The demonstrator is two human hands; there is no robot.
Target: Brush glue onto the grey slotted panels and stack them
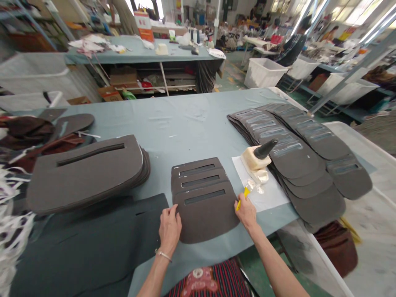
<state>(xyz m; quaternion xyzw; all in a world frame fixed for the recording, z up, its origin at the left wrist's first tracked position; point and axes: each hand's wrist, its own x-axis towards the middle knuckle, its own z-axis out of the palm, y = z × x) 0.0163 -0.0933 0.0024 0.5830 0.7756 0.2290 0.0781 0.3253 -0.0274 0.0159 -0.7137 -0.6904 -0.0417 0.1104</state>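
Note:
My left hand (pixel 169 229) is at the left edge of the nearest dark grey-brown panel (pixel 207 220), its fingers curled in and pinching the edge. This panel has a rounded front end and a long slot, and it overlaps two more slotted panels (pixel 198 169) behind it. In my right hand (pixel 246 210) is a small brush with a yellow handle (pixel 246 192); the fingers are also against the panel's right edge. The brush tip is by white paste on a sheet of white paper (pixel 272 200). A cream-coloured container with a black cone-shaped nozzle (pixel 265 149) lies on that sheet.
To the left a thick stack of slotted panels (pixel 86 173) rests on dark fabric (pixel 93 243). Fanned rows of panels (pixel 297 161) with white-smeared slots lie at right. A white bin (pixel 371 231) borders the blue-covered table (pixel 192 119). A person (pixel 292 47) sits farther back.

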